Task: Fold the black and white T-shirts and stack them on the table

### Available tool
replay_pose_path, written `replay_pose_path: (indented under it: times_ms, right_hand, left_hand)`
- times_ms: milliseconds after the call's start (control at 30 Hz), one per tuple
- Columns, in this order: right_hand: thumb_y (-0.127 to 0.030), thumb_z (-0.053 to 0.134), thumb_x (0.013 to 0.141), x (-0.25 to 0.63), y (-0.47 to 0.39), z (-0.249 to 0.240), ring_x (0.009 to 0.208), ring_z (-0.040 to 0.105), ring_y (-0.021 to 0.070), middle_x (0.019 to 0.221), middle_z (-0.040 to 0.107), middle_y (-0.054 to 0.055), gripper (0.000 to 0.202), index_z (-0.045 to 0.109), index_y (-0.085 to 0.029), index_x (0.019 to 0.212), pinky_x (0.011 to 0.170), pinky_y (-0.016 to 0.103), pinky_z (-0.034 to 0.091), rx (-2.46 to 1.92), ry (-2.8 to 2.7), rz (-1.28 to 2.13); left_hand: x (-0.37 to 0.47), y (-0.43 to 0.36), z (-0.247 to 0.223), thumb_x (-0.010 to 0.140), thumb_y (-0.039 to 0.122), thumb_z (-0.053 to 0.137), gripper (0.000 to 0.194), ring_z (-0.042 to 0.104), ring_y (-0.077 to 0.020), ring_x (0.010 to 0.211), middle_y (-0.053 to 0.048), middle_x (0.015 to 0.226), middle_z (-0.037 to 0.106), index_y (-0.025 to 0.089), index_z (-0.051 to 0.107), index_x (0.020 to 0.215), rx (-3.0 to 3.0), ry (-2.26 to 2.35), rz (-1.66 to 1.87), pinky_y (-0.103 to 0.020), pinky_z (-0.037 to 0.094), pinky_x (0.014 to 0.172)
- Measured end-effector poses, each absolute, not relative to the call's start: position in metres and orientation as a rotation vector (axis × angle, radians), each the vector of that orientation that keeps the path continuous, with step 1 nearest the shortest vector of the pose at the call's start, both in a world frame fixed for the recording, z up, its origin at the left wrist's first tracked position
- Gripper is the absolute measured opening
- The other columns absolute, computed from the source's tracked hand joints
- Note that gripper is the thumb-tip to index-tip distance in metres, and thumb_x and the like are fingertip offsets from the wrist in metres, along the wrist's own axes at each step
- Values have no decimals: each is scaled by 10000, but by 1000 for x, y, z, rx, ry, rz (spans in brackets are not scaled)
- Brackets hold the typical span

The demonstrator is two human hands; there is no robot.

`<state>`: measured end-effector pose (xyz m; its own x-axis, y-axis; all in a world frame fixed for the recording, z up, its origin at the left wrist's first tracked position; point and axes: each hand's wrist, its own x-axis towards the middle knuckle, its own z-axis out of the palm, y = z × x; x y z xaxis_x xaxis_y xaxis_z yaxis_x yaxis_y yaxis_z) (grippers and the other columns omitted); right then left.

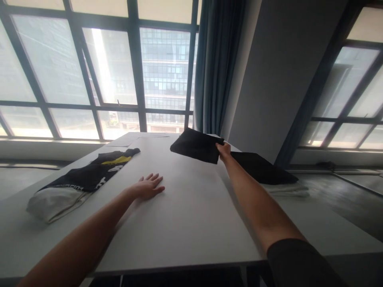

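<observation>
My right hand (224, 150) grips the right edge of a folded black cloth (196, 145), perhaps a garment. The cloth is held out flat over the far right part of the white table (179, 223); whether it touches the surface I cannot tell. With fingers spread and pointing away from me, my left hand (149, 186) is at the middle of the table, holding nothing. Left of that hand lies a black garment (80, 173) with a yellow patch and white lettering. A light grey cloth (56, 202) is at its near end.
Beyond my right forearm, another folded black cloth (263, 168) rests on pale folded cloth (287, 189). Sheets of white paper (122, 140) lie at the table's far left edge. Large windows (107, 67), a blue curtain (214, 67) and a grey pillar (269, 79) stand behind.
</observation>
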<state>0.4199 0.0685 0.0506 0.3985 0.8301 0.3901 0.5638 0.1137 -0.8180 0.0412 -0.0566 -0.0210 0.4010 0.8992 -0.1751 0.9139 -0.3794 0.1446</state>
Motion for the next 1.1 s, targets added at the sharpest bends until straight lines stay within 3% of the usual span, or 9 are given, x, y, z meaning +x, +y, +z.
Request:
replay_pose_path:
  times_ms: [133, 267, 367, 500, 633, 733, 933, 1100]
  right_hand:
    - [-127, 751, 676, 448, 53, 1, 802, 691, 262, 840, 722, 152, 266, 697, -100, 935, 654, 303, 563, -1805, -1182, 439]
    - [-92, 730, 697, 461, 39, -9, 702, 676, 213, 844, 711, 120, 252, 666, -89, 941, 582, 296, 567, -1944, -1256, 686]
    - [-115, 730, 723, 458, 33, 6, 852, 702, 257, 1010, 707, 179, 369, 653, -68, 1080, 711, 350, 583, -2161, -1466, 552]
    - [-258, 739, 779, 435, 19, 25, 1240, 562, 364, 1360, 558, 250, 658, 527, -83, 1376, 1005, 457, 473, -2318, -1831, -84]
    - [-474, 693, 821, 396, 2, 21, 1300, 532, 295, 1389, 590, 119, 650, 567, -206, 1399, 1093, 336, 399, -1975, -2515, 237]
    - [-577, 639, 837, 375, 0, 9, 1346, 483, 307, 1469, 520, 89, 699, 534, -239, 1439, 1121, 345, 363, -1844, -2676, 362]
    - [-530, 441, 976, 380, 45, -12, 1443, 342, 288, 1581, 346, 117, 654, 373, -201, 1537, 1163, 367, 284, -1896, -2557, 270]
    - [-543, 370, 1001, 401, 107, -28, 1492, 224, 277, 1619, 258, 118, 636, 335, -227, 1552, 1195, 396, 197, -1948, -2431, 186]
  left_hand:
    - [42, -58, -19, 896, 752, 205, 878, 60, -356, 1515, -127, 1650, 89, 212, 197, 1589, 2440, 1600, -111, -629, 120, 1165]
    - [44, -60, -18, 896, 750, 195, 881, 69, -362, 1514, -137, 1649, 95, 206, 198, 1589, 2443, 1613, -121, -630, 123, 1162]
    - [45, -61, -17, 902, 737, 201, 883, 63, -351, 1517, -136, 1651, 89, 185, 187, 1590, 2441, 1624, -135, -604, 116, 1175]
    - [46, -61, -17, 913, 716, 208, 858, 63, -345, 1518, -123, 1653, 80, 193, 179, 1592, 2440, 1648, -156, -593, 114, 1178]
    - [46, -61, -17, 919, 704, 216, 844, 56, -337, 1520, -115, 1652, 80, 198, 177, 1593, 2434, 1649, -156, -581, 118, 1182]
    - [47, -62, -16, 917, 703, 234, 847, 62, -338, 1519, -117, 1650, 87, 192, 181, 1591, 2424, 1651, -148, -586, 119, 1180]
    - [48, -61, -18, 922, 697, 221, 843, 53, -332, 1521, -112, 1653, 78, 187, 174, 1592, 2427, 1662, -148, -590, 110, 1181]
    - [50, -61, -20, 928, 692, 207, 838, 51, -331, 1520, -116, 1649, 81, 181, 172, 1592, 2415, 1680, -154, -577, 112, 1187]
